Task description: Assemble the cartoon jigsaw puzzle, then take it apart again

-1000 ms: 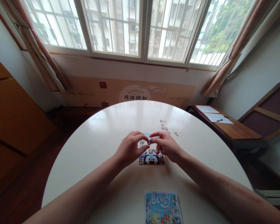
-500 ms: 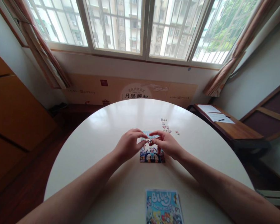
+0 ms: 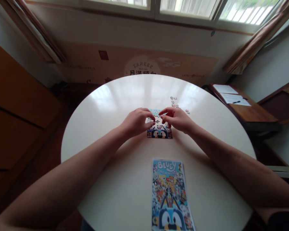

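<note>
A partly assembled jigsaw puzzle (image 3: 159, 132) lies on the round white table (image 3: 106, 99), with a blue-faced cartoon dog along its near edge. At its left side, my left hand (image 3: 140, 121) has thumb and fingertips pinched on a small puzzle piece (image 3: 157, 121). My right hand (image 3: 177, 118) hovers over the puzzle's right side, thumb and fingers apart, holding nothing visible. Its fingers partly cover the puzzle. Nearer to me lies a printed picture (image 3: 170, 195) titled Bluey, showing the same dog.
Loose puzzle pieces (image 3: 173, 101) lie behind the puzzle, and a small group (image 3: 187, 111) sits farther right. A wooden side table (image 3: 252, 112) at the right carries papers (image 3: 234, 99) and a pen. A window and curtains stand behind.
The view has tilted down, showing more of the printed picture. My right hand's fingers have parted from the small piece that was between both hands.
</note>
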{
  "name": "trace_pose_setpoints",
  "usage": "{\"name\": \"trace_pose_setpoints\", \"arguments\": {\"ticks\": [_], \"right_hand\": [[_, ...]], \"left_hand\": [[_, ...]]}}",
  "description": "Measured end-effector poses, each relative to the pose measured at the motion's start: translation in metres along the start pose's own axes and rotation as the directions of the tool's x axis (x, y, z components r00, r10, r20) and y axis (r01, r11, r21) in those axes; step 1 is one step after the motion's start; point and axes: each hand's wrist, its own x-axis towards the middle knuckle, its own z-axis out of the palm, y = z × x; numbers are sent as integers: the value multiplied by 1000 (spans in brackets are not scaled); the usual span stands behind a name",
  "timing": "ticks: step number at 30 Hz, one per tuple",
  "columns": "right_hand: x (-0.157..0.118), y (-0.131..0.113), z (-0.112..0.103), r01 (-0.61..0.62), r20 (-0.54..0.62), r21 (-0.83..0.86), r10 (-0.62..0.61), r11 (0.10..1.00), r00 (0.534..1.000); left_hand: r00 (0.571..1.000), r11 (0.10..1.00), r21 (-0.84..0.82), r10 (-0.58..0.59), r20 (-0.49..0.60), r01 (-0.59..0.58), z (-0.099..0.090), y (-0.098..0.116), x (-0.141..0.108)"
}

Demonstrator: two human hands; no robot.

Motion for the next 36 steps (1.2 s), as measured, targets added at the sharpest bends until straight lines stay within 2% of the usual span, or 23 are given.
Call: {"name": "trace_pose_setpoints", "arguments": {"ticks": [3,8,12,17,21,31,36], "right_hand": [[1,0,-11,49,-15,-151,-51,987,999],[-1,1,-23,224,137,-372,-185,901,973],[-2,0,-25,372,285,-424,-268,826,920],[0,7,-25,474,356,-506,-327,720,876],[0,9,-23,516,376,-517,-361,683,854],[0,5,-19,527,380,-525,-371,668,848],[-2,5,-16,550,388,-560,-389,620,835]], "left_hand": [[998,1000,7,-29,49,29,-3,2,0],[990,999,28,-40,132,36,-5,3,0],[988,999,31,-41,147,37,-4,0,-1],[989,999,13,-54,138,52,-2,-2,-1],[989,998,20,-67,131,65,-1,-3,-1],[993,999,1,-52,103,52,1,-6,-1],[993,996,-6,-86,80,86,0,-7,0]]}}
